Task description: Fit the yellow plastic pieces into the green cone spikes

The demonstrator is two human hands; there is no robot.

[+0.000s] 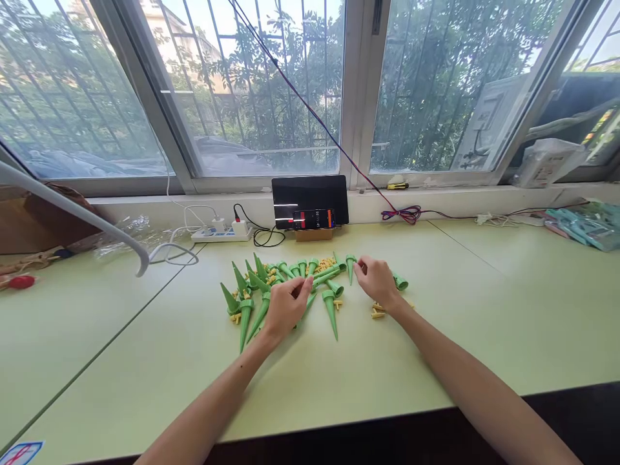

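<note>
Green plastic spikes [246, 321] lie in a loose pile on the pale yellow-green table, with small yellow pieces [327, 265] among them. My left hand [289, 303] is over the pile, its fingers pinched beside a green spike; what they hold, if anything, is too small to make out. My right hand [376, 279] is closed at the pile's right side, its fingertips near a small upright green spike [351, 268]; its grip is hidden. Between the hands, one spike [330, 313] points toward me. More yellow pieces [378, 310] lie below my right hand.
Behind the pile a black tablet [310, 194] leans upright with a phone [314, 219] in front. A white power strip [221, 234] with cables sits to its left. A white curved tube [87, 210] crosses the left side. Turquoise packages [588, 226] lie far right.
</note>
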